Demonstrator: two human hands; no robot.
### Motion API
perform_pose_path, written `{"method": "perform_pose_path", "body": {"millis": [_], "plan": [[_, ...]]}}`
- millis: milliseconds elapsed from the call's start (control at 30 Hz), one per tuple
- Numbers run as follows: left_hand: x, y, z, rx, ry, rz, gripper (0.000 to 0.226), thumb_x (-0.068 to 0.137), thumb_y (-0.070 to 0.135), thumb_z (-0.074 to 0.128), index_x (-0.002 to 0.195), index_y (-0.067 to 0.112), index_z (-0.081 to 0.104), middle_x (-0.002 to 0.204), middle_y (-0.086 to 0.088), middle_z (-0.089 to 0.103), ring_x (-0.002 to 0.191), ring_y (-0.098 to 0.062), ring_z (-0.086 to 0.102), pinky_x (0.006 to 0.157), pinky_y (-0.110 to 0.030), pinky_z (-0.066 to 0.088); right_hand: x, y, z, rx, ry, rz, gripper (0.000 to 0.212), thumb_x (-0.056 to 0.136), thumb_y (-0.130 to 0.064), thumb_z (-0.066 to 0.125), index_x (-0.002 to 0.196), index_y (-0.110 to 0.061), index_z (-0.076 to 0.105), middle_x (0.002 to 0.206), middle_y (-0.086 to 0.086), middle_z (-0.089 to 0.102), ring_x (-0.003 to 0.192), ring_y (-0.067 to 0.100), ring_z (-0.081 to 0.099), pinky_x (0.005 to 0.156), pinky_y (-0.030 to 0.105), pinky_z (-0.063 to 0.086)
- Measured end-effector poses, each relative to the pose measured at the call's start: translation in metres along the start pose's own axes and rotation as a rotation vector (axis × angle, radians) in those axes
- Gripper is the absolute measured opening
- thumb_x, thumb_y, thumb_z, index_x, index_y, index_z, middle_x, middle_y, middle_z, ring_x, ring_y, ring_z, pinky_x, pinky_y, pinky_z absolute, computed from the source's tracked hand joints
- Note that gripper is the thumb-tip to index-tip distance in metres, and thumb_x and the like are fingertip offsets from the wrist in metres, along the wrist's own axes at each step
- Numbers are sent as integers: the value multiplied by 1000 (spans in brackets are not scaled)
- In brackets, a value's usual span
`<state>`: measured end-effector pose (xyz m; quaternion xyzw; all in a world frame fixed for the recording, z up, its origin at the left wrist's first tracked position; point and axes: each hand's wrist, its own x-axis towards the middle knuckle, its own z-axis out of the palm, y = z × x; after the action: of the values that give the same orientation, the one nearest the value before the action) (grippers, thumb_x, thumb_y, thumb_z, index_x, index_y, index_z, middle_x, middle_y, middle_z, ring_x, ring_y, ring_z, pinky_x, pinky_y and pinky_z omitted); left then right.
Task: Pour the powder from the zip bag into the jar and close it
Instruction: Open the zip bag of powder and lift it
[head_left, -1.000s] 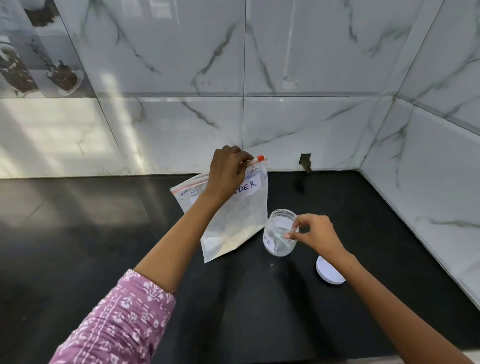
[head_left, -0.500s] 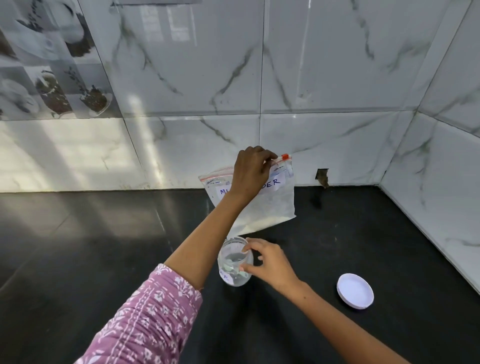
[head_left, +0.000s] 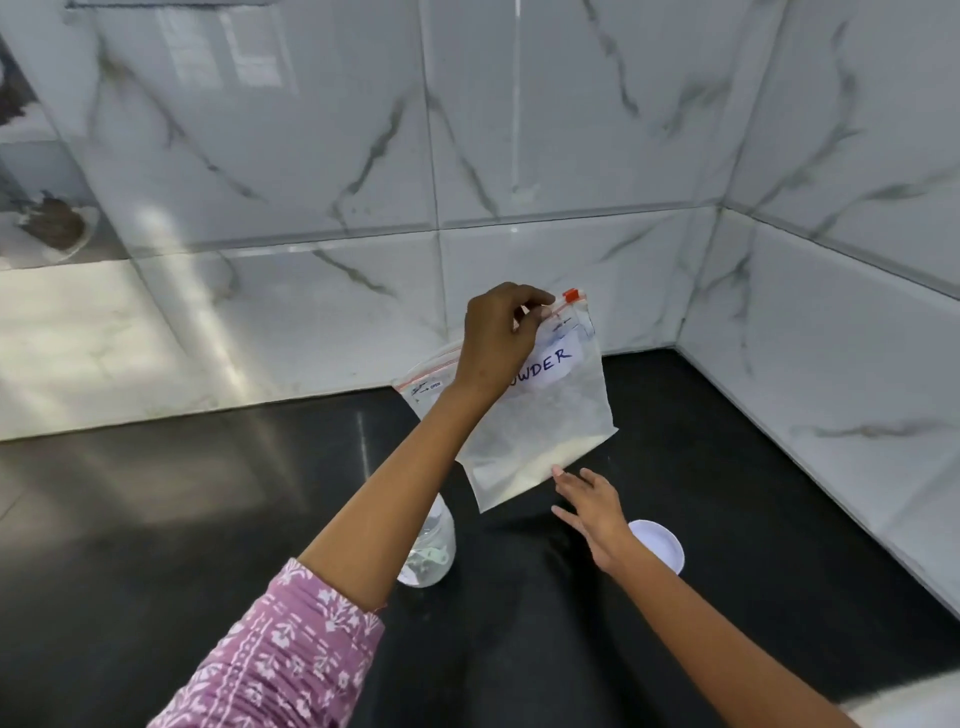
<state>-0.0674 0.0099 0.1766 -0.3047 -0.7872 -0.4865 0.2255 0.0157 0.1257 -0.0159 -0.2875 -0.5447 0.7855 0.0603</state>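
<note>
My left hand (head_left: 498, 338) pinches the top edge of a clear zip bag (head_left: 550, 421) and holds it in the air above the counter. The bag has an orange slider, a white label with handwriting, and white powder settled along its lower edge. My right hand (head_left: 592, 506) is open, fingers spread, just under the bag's lower edge and holding nothing. A clear jar (head_left: 434, 551) stands without its lid on the counter, partly hidden behind my left forearm. Its white round lid (head_left: 660, 543) lies flat to the right, behind my right wrist.
The black counter (head_left: 182, 519) runs into a corner of white marble tiled walls (head_left: 571, 156) at the back and on the right. A patterned pink sleeve covers my left upper arm.
My right hand has let go of the jar and moved up to the right, under the bag. The jar now stands further left, behind my left forearm. My left hand still holds the bag up.
</note>
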Motion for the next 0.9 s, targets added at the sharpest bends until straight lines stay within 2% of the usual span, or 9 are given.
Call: {"method": "perform_pose_path", "body": {"millis": [33,100,167,233,333,400,500,667,900], "plan": [[0,2,3,-36,2,-11,15,85,4,62,94,5,73,94,-7,73,72,-3,58,67,-6,39,2,-3,-6,34,-17,-15,61,84,-24,69,135,-9,39,132,7,54,120,21,53,96,40,48],[-1,5,6,-91,5,-39,14,84,5,64,93,7,74,92,-4,74,69,2,56,65,-3,37,4,-11,-17,64,-65,-63,41,87,-27,64,125,-14,52,127,3,61,117,19,57,98,39,45],[-3,3,4,-123,17,-65,13,84,6,64,92,8,74,90,-1,73,70,2,57,65,-4,38,4,-18,-25,99,-75,-102,24,89,-21,61,113,-17,58,120,2,65,108,18,62,95,38,48],[-5,-4,-1,-126,42,-101,13,84,7,64,92,9,73,88,3,72,71,0,58,65,-5,40,5,-24,-32,121,-35,-165,17,88,-12,62,105,-17,61,110,3,69,99,16,67,88,37,53],[-12,-23,-9,-105,82,-183,14,85,7,62,95,10,72,89,3,70,76,-8,60,66,-11,44,5,-34,-41,108,13,-287,21,84,-3,65,100,-18,64,96,-2,73,86,9,71,73,26,59],[-20,-37,-14,-90,102,-238,17,87,6,58,98,10,70,91,1,69,81,-12,61,66,-10,45,3,-41,-46,86,-26,-333,26,82,-2,66,104,-16,63,94,-3,74,87,9,71,67,20,57],[-35,-57,-17,-61,108,-310,19,89,4,53,101,9,68,98,-3,69,87,-15,60,66,-7,43,4,-49,-53,120,-96,-358,26,82,-9,67,107,-16,63,100,-2,74,94,12,70,71,21,57],[-53,-72,-14,-63,122,-407,19,89,2,52,101,4,68,101,-10,70,87,-17,62,72,-13,44,8,-53,-58,128,-93,-353,37,77,-36,65,107,-15,66,99,-1,73,94,14,69,74,26,56],[-59,-80,-17,-111,205,-480,13,89,8,58,96,5,68,94,-6,69,84,-18,63,73,-19,48,14,-54,-67,128,-117,-307,16,85,-22,63,97,-14,71,98,4,74,91,15,70,80,26,58]]}}
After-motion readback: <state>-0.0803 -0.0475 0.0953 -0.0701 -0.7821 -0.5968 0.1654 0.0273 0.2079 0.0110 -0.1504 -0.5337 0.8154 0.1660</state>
